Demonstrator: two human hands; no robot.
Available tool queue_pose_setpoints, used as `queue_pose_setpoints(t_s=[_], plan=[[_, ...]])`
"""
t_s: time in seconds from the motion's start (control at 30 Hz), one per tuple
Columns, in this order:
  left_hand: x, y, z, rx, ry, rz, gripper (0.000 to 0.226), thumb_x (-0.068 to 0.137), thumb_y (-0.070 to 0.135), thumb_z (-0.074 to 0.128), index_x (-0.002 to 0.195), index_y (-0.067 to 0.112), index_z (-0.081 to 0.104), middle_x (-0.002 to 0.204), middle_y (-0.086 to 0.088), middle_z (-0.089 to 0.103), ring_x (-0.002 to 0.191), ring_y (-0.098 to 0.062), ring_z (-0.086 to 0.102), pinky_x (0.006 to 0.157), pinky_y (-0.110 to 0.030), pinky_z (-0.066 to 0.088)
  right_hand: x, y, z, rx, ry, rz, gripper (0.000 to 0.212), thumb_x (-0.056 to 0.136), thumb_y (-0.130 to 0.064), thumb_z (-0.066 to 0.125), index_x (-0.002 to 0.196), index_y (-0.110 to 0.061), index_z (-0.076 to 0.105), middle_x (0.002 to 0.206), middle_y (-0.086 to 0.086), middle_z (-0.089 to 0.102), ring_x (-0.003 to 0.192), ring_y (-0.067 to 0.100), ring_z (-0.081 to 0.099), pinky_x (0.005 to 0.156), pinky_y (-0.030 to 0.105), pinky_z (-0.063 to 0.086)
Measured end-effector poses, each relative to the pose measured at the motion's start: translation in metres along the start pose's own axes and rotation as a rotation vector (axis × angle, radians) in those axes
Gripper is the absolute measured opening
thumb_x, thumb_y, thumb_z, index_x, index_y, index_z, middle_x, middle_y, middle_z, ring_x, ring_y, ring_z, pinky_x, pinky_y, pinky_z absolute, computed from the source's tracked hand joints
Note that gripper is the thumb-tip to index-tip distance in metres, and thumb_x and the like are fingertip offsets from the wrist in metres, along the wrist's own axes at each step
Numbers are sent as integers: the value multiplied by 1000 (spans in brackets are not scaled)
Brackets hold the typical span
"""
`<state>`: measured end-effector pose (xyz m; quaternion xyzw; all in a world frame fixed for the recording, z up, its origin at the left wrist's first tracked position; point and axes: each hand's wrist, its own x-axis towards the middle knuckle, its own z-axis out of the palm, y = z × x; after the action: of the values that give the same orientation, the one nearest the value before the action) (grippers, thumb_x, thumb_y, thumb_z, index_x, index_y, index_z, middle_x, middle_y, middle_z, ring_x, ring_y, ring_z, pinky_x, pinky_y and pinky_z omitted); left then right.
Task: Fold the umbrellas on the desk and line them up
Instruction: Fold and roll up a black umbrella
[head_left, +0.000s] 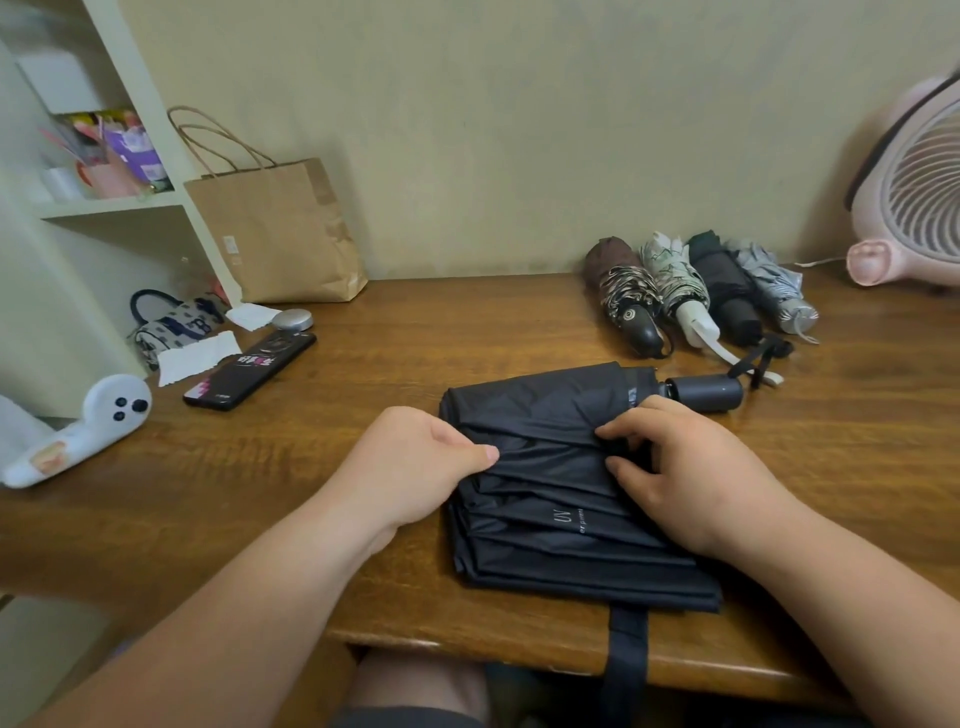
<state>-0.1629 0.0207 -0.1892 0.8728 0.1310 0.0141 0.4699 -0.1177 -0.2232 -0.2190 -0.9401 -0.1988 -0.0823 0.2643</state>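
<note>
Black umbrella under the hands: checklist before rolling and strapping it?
1. Black fabric umbrella lies flat on the brown wooden desk: ok.
2. Pleats layered in one stack: ok.
3. Left hand pinches a fold: ok.
4. Right hand grips fabric near the dark cylindrical handle: ok.
5. Black fabric strap free, hanging over the desk edge: ok.
6. Shaft fully collapsed: cannot tell, hidden under fabric.
</note>
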Motion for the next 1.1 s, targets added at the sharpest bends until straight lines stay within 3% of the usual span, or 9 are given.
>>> queue_pose_setpoints(t_s=[0.13, 0.27, 0.37, 0.43, 0.53, 0.67, 0.8, 0.97, 1.1], plan=[[-1, 1, -5, -28, -61, -69, 26, 88, 27, 80, 70, 9, 74, 41, 6, 47, 34, -6, 39, 47, -20, 35, 4, 4, -2, 117, -9, 67, 26, 88, -27, 78, 113, -34, 71, 95, -16, 58, 76, 0, 53, 67, 11, 35], [-3, 5, -11, 219, -124, -32, 27, 86, 26, 81, 67, 10, 73, 46, 0, 54, 38, -9, 44, 64, -26, 54, 4, 5, -6, 153, -30, 131, 26, 86, -27, 80, 110, -34, 71, 88, -14, 64, 71, 2, 57, 60, 10, 35], [-9, 22, -21, 491, -192, 44, 22, 85, 35, 82, 70, 21, 73, 48, 11, 59, 39, 0, 48, 50, -18, 43, 5, 6, -7, 194, -31, 176, 25, 85, -27, 81, 109, -31, 74, 82, -11, 66, 65, 0, 59, 58, 10, 38], [-6, 37, -29, 456, -55, 231, 25, 84, 45, 79, 72, 25, 71, 54, 14, 61, 47, 2, 52, 48, -18, 40, 5, 5, -7, 212, -34, 199, 24, 85, -27, 82, 108, -31, 74, 80, -12, 67, 62, -5, 59, 56, 8, 39], [25, 57, -27, 407, 258, 675, 24, 92, 52, 66, 91, 29, 69, 90, 14, 67, 89, -5, 60, 81, -34, 50, 4, 4, -8, 185, -49, 207, 24, 87, -28, 80, 109, -30, 74, 77, -14, 64, 61, -5, 57, 55, 8, 37], [74, 57, 5, 811, -266, 549, 72, 92, 70, 53, 152, 32, 41, 152, 3, 48, 140, -21, 43, 117, -45, 36, 2, -1, -10, 174, -58, 212, 23, 88, -28, 79, 110, -30, 74, 73, -15, 60, 61, -3, 56, 56, 9, 35], [84, 52, 23, 914, -406, 458, 97, 69, 87, 64, 143, 26, 49, 135, 2, 57, 122, -24, 55, 105, -43, 47, 2, -4, -12, 130, -62, 186, 24, 90, -27, 76, 113, -30, 73, 74, -18, 55, 65, -2, 53, 58, 11, 35], [81, 62, 31, 938, -447, 428, 83, 58, 84, 76, 109, 21, 58, 104, 5, 66, 93, -21, 63, 90, -40, 55, 8, -7, -37, 16, -143, 78, 19, 88, -31, 77, 106, -31, 73, 80, -20, 58, 71, -6, 56, 64, 8, 40], [82, 54, 32, 805, -479, 463, 64, 63, 77, 80, 93, 23, 64, 92, 6, 72, 86, -20, 67, 86, -40, 57, 32, 16, -93, -248, -69, -67, 58, 81, -29, 79, 135, -34, 59, 122, -15, 57, 114, 8, 55, 102, 32, 47]])
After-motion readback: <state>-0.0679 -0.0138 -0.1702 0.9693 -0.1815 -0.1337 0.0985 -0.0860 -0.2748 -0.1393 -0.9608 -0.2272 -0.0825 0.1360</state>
